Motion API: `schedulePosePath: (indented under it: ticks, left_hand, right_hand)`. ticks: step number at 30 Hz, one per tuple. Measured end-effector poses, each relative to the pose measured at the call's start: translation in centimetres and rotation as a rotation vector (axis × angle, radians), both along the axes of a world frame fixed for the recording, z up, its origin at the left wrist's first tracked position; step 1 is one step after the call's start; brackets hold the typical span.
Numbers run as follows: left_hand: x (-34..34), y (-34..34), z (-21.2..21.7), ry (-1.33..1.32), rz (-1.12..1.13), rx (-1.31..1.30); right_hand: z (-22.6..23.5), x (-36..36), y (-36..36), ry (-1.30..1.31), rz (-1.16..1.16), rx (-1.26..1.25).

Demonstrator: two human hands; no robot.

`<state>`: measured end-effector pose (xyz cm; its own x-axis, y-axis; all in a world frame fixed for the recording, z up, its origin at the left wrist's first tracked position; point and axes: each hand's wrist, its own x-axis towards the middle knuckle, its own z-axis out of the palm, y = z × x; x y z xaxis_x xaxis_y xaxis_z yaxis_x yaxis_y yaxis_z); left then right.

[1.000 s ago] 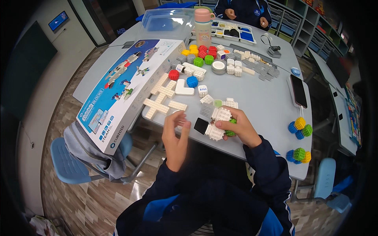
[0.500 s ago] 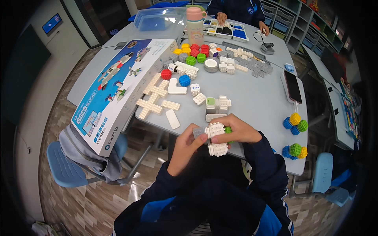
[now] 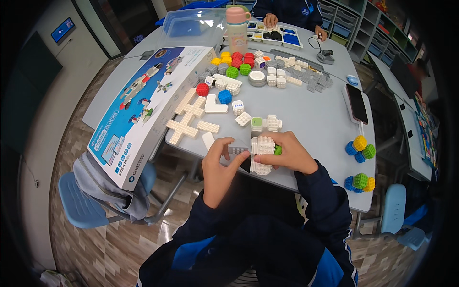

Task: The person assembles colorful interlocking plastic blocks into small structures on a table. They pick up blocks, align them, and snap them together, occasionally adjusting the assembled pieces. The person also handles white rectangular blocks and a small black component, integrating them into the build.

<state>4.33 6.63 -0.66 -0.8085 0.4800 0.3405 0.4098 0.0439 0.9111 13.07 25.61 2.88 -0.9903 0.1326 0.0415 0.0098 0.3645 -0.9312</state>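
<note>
Just past the table's near edge, my left hand (image 3: 220, 165) pinches a grey studded block (image 3: 238, 147) between thumb and fingers. My right hand (image 3: 290, 155) is closed on a white studded block assembly (image 3: 263, 149), its thumb across the front. A green block (image 3: 278, 150) shows beside that assembly, partly behind my fingers. A narrow gap parts the grey block from the white assembly. Beyond my hands lies another white block build (image 3: 272, 123) with a pale green square (image 3: 256, 122) on it. A white flat tile (image 3: 208, 139) lies near my left fingers.
Cream beams (image 3: 184, 126), a red ball block (image 3: 202, 89) and a blue one (image 3: 224, 97) lie to the left. A large box (image 3: 148, 105) overhangs the left edge. A bottle (image 3: 237, 36), phone (image 3: 356, 104) and two colored block clusters (image 3: 360, 182) stand around. Another person's hand (image 3: 270, 20) is opposite.
The grey block has come away from the white assembly, which it met before. Both hands have moved slightly up and forward, and the left one has tilted the grey block.
</note>
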Motion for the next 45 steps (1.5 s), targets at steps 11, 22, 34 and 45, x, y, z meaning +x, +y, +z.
schedulePosePath:
  ticks: [11, 22, 34, 45]
  left_hand:
    - [-0.1, -1.1, 0.0, -0.774, -0.595, 0.314]
    - [1.4, -0.4, 0.7, -0.426, -0.397, 0.166]
    - [-5.3, 3.7, 3.6, -0.165, -0.326, 0.054]
    - [-3.8, 2.7, 4.7, -0.435, -0.705, 0.296]
  right_hand:
    - [0.7, 0.3, 0.5, -0.03, 0.117, -0.178]
    - [-0.2, 0.2, 0.7, 0.214, 0.119, 0.162]
    - [1.3, 0.5, 0.9, 0.275, -0.314, -0.313]
    - [0.6, 0.4, 2.7, 0.24, -0.56, -0.117]
